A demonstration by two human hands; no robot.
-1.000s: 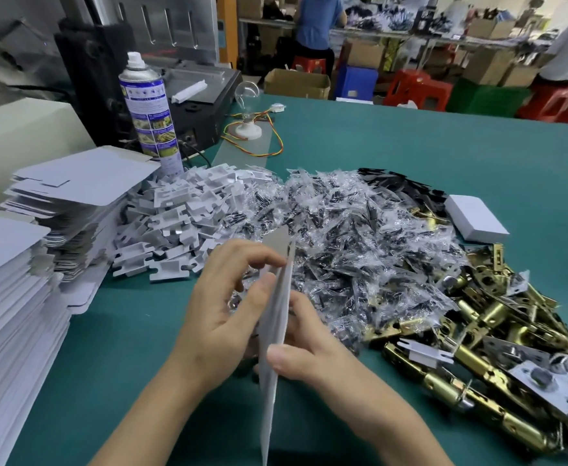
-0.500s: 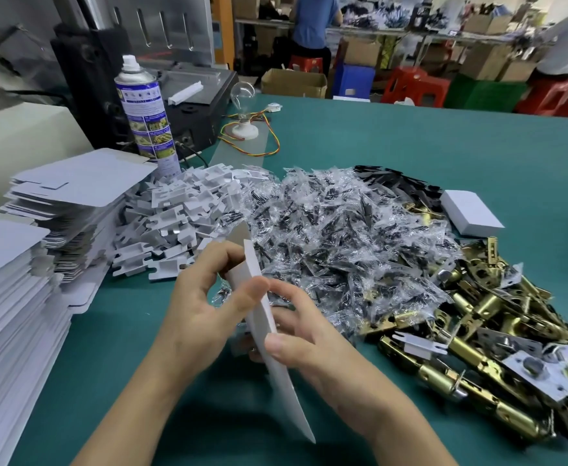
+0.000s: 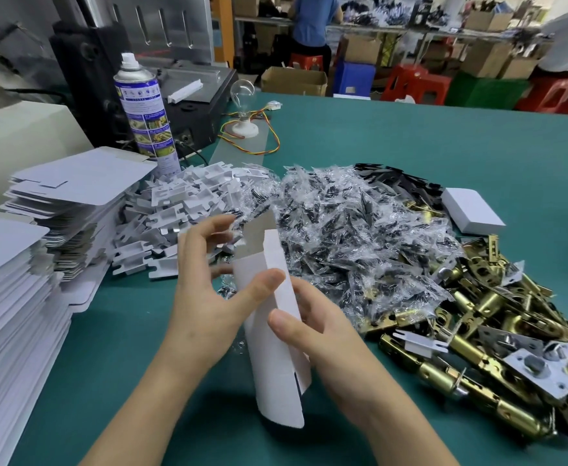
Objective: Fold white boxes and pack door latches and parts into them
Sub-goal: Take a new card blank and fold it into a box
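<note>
In the head view we see one white box blank [image 3: 272, 371], held upright over the near part of the green desk [image 3: 410, 146], between both hands. It is thin white card, half folded. A narrow panel bends back along a lengthwise crease, a grey-brown inner side shows at the top, and the lower corner is rounded.

The left hand [image 3: 208, 297] has its grip on the blank, thumb pressed on the front face and lower fingers curled behind. The right hand [image 3: 326, 338] pinches the right edge, thumb in front.

We count one closed white box [image 3: 472, 210] at far right, two stacks of flat blanks [image 3: 74, 196] at left and one spray can [image 3: 144, 109]. The brass latches [image 3: 494, 348], bagged screws [image 3: 360, 247] and white plastic pieces [image 3: 175, 216] lie in heaps too dense to count.
</note>
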